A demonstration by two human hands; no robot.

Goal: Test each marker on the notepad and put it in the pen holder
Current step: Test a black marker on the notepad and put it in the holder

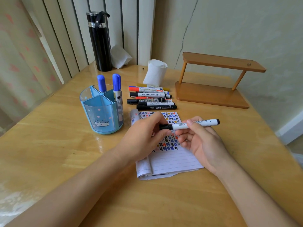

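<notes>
A white marker with a black cap (183,125) is held level above the notepad (173,161). My right hand (200,141) grips its white barrel, and my left hand (144,135) pinches the black cap at its left end. The notepad's upper half is covered with coloured test marks. The blue pen holder (101,112) stands to the left with two blue-capped markers (116,86) upright in its back compartments. A pile of several markers (150,99) lies behind the notepad.
A black flask (99,41) stands at the back left, crumpled tissue beside it. A paper roll (155,72) sits behind the marker pile. A wooden stand (213,81) occupies the back right. A small white tube (134,117) lies next to the notepad's top left corner.
</notes>
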